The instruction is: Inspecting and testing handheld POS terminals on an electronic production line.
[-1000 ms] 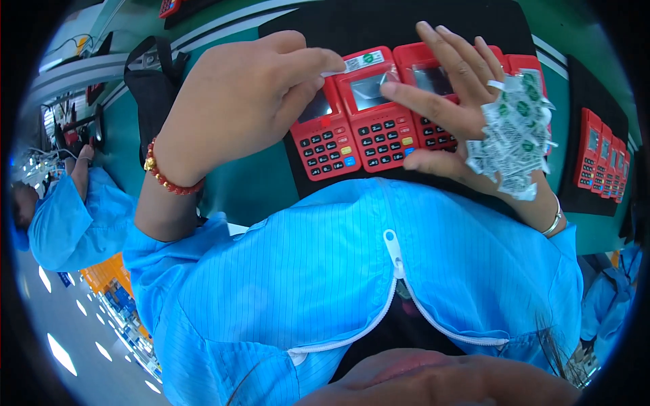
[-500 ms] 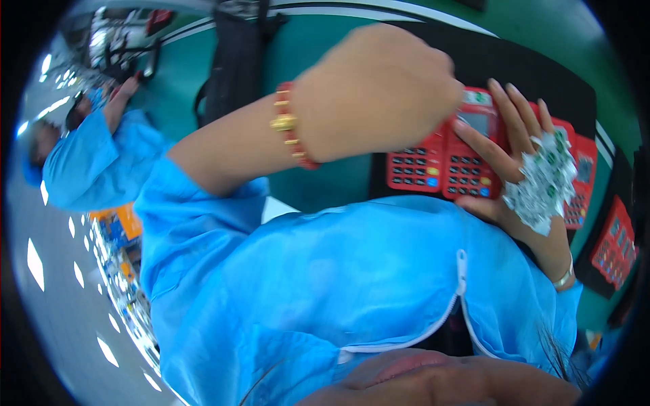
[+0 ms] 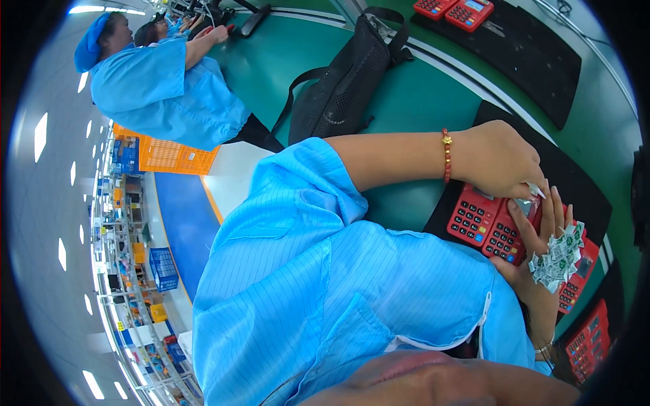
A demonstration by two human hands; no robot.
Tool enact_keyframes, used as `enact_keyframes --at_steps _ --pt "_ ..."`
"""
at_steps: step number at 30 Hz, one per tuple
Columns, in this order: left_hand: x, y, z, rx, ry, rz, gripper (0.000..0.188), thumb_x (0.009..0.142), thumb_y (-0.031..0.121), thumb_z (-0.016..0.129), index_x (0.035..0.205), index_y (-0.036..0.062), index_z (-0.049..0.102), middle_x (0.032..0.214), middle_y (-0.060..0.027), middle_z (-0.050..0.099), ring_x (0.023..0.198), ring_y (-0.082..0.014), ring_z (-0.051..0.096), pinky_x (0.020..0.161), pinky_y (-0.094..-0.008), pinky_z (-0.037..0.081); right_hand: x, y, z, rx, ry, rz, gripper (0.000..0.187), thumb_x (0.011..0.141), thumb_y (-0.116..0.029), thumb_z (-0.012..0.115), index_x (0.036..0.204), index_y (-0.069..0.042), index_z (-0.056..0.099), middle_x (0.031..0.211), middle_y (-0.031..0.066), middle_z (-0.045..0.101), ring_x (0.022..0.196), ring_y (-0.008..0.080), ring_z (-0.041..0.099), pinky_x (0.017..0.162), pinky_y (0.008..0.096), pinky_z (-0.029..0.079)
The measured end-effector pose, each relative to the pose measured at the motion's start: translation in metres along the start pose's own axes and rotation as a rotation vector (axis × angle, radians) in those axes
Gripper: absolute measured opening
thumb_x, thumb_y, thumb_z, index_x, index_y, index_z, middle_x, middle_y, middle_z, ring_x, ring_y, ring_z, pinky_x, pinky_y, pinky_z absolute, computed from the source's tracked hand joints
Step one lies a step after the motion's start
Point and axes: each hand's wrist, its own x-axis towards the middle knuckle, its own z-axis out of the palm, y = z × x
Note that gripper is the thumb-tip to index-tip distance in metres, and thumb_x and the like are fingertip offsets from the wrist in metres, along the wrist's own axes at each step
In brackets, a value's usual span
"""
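Note:
My left hand point(image 3: 497, 159), a red beaded bracelet at its wrist, is closed in a pinch over the top of a red payment terminal point(image 3: 506, 233). A small whitish piece of film point(image 3: 536, 189) shows at its fingertips. My right hand point(image 3: 535, 233) grips that terminal, with the thumb at its lower end and the index finger along its face. A clump of small clear stickers with green marks point(image 3: 558, 260) is stuck to the back of my right hand. Touching the held terminal on its left lies another red terminal point(image 3: 472, 216). Both rest on a black mat point(image 3: 440, 213).
More red terminals point(image 3: 575, 277) lie beyond my right hand, with others point(image 3: 589, 342) at lower right. Across the green bench point(image 3: 399, 81), two terminals point(image 3: 467, 13) sit on a second black mat point(image 3: 521, 61). A black bag point(image 3: 345, 88) lies left. A co-worker point(image 3: 162, 88) works farther left.
The view has swung, showing more of the bench and room at left. My left hand has shifted relative to the terminal, and film now shows at its fingertips. My right hand stays on the terminal.

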Motion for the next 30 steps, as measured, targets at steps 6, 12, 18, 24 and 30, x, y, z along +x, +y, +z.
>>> enact_keyframes --at_steps 6,12,18,24,30 --pt "0.016 -0.002 0.024 -0.101 0.126 -0.047 0.025 0.092 0.033 0.064 0.100 0.0112 0.075 0.094 -0.0072 0.072 0.086 -0.0273 0.072 0.070 -0.0396 0.058 0.001 -0.005 -0.005 0.009 -0.012 0.043 0.093 0.056 -0.062 0.088 0.138 -0.023 0.065 0.154 0.0227 0.043 0.149 0.0426 0.032 0.124 0.0616 0.018" --pt "0.040 0.062 0.013 -0.290 0.303 0.105 0.029 0.089 0.033 0.069 0.099 0.0061 0.070 0.098 -0.0125 0.070 0.091 -0.0313 0.070 0.079 -0.0430 0.057 -0.019 0.003 -0.003 0.021 -0.248 0.152 0.087 0.068 -0.067 0.080 0.140 -0.023 0.062 0.155 0.0160 0.046 0.149 0.0421 0.034 0.124 0.0601 0.017" --pt "-0.011 0.037 -0.051 -0.430 0.095 0.124 0.036 0.091 0.026 0.065 0.126 0.0141 0.066 0.121 -0.0110 0.069 0.102 -0.0310 0.069 0.080 -0.0402 0.058 -0.001 0.000 -0.015 -0.029 0.006 -0.011 0.081 0.082 -0.081 0.056 0.143 -0.028 0.061 0.159 0.0177 0.042 0.148 0.0387 0.037 0.122 0.0593 0.019" --pt "-0.068 0.002 -0.084 0.251 -0.213 -0.104 0.027 0.093 0.012 0.064 0.118 0.0156 0.071 0.085 -0.0065 0.062 0.073 -0.0280 0.065 0.060 -0.0390 0.051 0.032 -0.034 0.005 0.032 0.113 -0.070 0.082 0.084 -0.089 0.035 0.140 -0.035 0.062 0.163 0.0190 0.034 0.151 0.0383 0.030 0.122 0.0614 0.013" --pt "-0.065 0.003 -0.084 0.378 -0.300 -0.096 0.023 0.092 0.013 0.066 0.114 0.0155 0.073 0.083 -0.0056 0.062 0.071 -0.0263 0.065 0.059 -0.0390 0.049 0.042 -0.040 0.017 0.078 0.023 -0.089 0.095 0.078 -0.095 0.037 0.150 -0.035 0.051 0.164 0.0203 0.031 0.151 0.0411 0.031 0.124 0.0604 0.011"
